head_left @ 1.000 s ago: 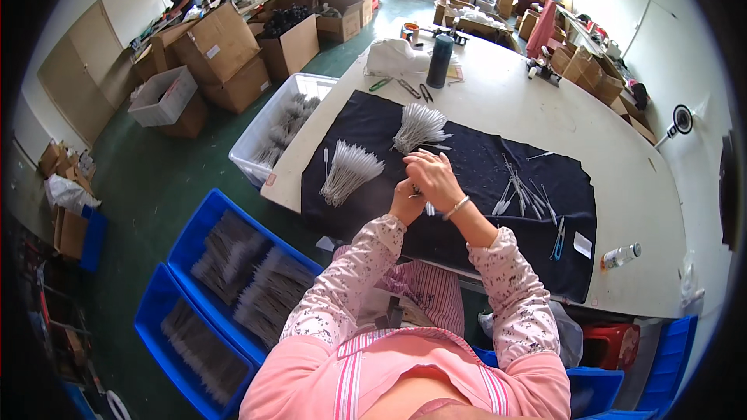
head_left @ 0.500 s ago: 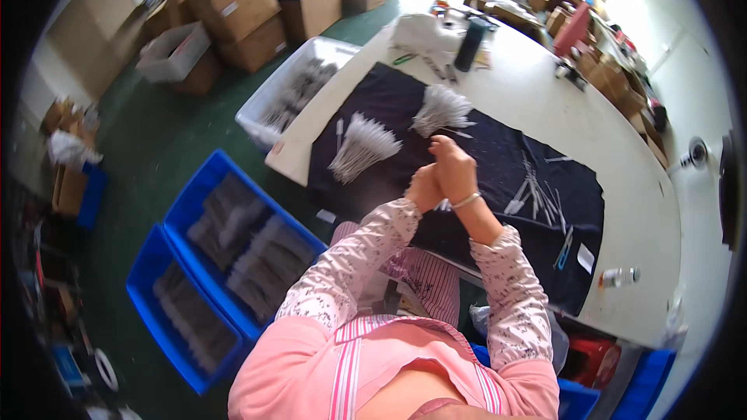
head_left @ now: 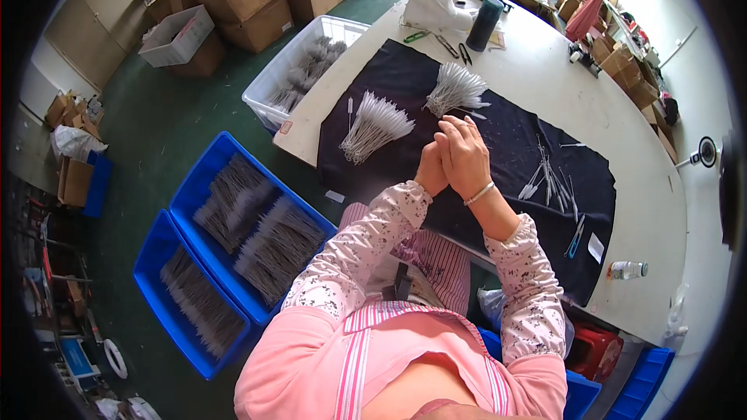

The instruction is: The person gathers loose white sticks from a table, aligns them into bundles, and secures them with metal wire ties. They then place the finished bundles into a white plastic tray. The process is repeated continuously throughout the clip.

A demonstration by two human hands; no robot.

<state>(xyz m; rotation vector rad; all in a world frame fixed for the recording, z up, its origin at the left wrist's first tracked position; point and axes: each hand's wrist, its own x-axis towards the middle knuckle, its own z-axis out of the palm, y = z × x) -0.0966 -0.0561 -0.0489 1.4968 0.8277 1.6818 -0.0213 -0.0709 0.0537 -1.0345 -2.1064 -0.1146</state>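
Observation:
My left hand (head_left: 433, 169) and my right hand (head_left: 465, 157) are pressed against each other above the dark cloth (head_left: 498, 140). The left is curled closed; the right has its fingers together, bent over toward the left. Whatever lies between them is hidden. Just beyond my fingertips is a fanned bundle of white-bristled wire brushes (head_left: 456, 89). To its left lies a second brush bundle (head_left: 377, 127), with one single brush (head_left: 350, 110) beside it. Several loose brushes (head_left: 551, 179) are scattered right of my hands, near blue-handled scissors (head_left: 576, 237).
Blue bins (head_left: 180, 196) full of brushes stand at left, below the white table (head_left: 646, 187). A white tub (head_left: 254, 95) of brushes touches the table's left side. A dark bottle (head_left: 485, 23), green-handled snips (head_left: 416, 36) and a white cloth (head_left: 436, 12) are at the far end; a small jar (head_left: 627, 270) is at right.
My right hand's fingers have folded over toward the left hand, and the hands remain together. The whole view has shifted slightly. The brush bundles stay in place on the cloth.

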